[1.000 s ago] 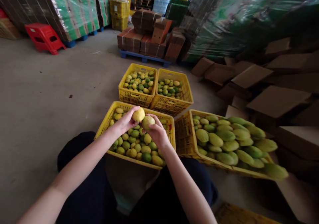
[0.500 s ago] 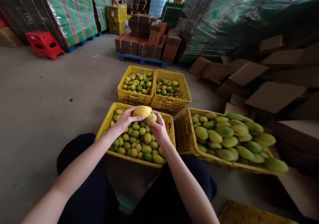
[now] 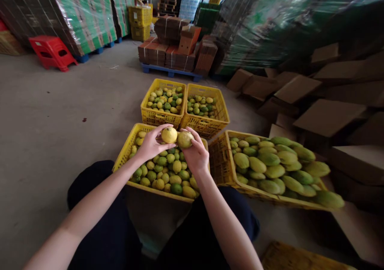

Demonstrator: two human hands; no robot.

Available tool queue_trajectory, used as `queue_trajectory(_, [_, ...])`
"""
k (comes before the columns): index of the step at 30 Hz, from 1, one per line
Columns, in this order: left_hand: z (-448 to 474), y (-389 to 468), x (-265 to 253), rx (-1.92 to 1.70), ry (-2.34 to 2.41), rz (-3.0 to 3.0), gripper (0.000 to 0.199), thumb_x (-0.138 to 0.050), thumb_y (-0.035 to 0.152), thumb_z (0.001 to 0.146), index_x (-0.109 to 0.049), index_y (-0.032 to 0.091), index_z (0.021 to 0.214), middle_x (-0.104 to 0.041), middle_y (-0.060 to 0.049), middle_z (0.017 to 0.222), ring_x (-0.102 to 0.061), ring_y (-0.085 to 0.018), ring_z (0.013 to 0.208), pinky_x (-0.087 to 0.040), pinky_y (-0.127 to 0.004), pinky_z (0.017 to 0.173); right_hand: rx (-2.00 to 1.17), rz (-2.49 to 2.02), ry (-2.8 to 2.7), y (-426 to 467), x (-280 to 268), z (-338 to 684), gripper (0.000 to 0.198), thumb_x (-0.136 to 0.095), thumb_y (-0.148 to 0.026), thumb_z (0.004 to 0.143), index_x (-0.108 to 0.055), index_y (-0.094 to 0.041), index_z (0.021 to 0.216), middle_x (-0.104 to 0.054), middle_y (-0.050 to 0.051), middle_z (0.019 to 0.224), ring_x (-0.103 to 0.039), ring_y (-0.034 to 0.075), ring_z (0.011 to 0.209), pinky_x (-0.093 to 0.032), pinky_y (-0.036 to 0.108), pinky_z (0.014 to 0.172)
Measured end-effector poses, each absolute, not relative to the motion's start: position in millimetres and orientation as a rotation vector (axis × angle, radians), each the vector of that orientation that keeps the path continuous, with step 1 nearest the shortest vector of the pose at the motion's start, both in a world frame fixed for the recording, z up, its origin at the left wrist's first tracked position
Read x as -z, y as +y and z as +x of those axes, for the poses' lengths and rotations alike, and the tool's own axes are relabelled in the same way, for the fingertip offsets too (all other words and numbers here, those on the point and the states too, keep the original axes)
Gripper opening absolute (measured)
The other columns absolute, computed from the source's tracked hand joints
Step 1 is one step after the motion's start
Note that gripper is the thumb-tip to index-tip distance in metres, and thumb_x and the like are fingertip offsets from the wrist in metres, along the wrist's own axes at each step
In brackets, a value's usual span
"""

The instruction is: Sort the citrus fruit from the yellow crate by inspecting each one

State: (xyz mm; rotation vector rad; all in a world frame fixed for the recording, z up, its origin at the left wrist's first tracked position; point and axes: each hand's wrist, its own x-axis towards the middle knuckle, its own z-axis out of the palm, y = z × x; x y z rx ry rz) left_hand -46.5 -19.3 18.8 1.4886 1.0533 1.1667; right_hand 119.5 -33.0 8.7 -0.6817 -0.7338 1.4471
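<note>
Between the thumb and fingers of my left hand [image 3: 150,146] is a yellow lemon [image 3: 169,135], its end turned toward me. My right hand [image 3: 196,152] grips a duller, brownish-yellow lemon [image 3: 184,139]. The two lemons are side by side, touching or nearly so, above the near yellow crate [image 3: 123,154]. That crate is filled with green and yellow lemons [image 3: 162,161], partly hidden by my hands and forearms.
Two yellow crates [image 3: 160,119] [image 3: 207,124] of lemons stand just beyond. On the right, another crate [image 3: 222,166] is heaped with large green papaya-like fruit [image 3: 274,170]. Cardboard boxes [image 3: 330,116] pile up farther right. A red stool [image 3: 53,52] and a loaded blue pallet [image 3: 171,72] stand farther back.
The lemon in my left hand has turned from sideways to end-on and come slightly lower. My right hand has rotated and shifted a little right with its lemon.
</note>
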Motion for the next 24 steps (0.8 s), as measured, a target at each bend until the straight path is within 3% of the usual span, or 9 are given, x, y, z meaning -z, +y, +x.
queue_trajectory(7, [-51.2,-16.5,-17.3,-1.201,1.04,1.682,0.058,-0.082,0.029,0.068,-0.063,0.022,0.123,-0.064,-0.01,0.127,-0.063,-0.025,0.111,-0.055,-0.034,0.089,-1.192,-0.787,-0.871,-35.8,-8.1,117.2,0.043,-0.082,-0.025,0.065,-0.07,-0.026,0.107,-0.072,0.003,0.115,-0.064,0.022,0.112,-0.046,0.036,0.103])
queue_trajectory(11, [-52.6,-17.5,-16.1,-1.203,1.044,1.864,0.057,-0.079,0.03,0.074,-0.062,0.025,0.127,-0.063,-0.01,0.129,-0.06,-0.025,0.118,-0.05,-0.038,0.099,-1.158,-0.797,-0.921,-34.7,-5.1,118.7,0.052,-0.085,-0.021,0.062,-0.07,-0.027,0.111,-0.073,0.003,0.115,-0.064,0.023,0.113,-0.046,0.039,0.105])
queue_trajectory(19, [-55.9,-18.3,-16.6,-1.261,1.039,1.989,0.055,-0.074,0.021,0.077,-0.06,0.024,0.13,-0.064,-0.009,0.13,-0.058,-0.024,0.121,-0.045,-0.039,0.105,-1.024,-0.825,-1.116,-35.1,-6.1,122.9,0.055,-0.087,-0.016,0.058,-0.071,-0.028,0.109,-0.069,0.003,0.124,-0.059,0.025,0.122,-0.045,0.04,0.108])
queue_trajectory(24, [-54.6,-19.7,-16.4,-1.25,0.955,1.571,0.074,-0.082,0.023,0.066,-0.051,0.023,0.133,-0.068,-0.009,0.121,-0.066,-0.024,0.104,-0.052,-0.034,0.088,-1.007,-0.838,-1.109,-32.5,-3.2,124.5,0.055,-0.087,-0.024,0.059,-0.069,-0.026,0.111,-0.071,0.004,0.121,-0.062,0.026,0.116,-0.047,0.041,0.104])
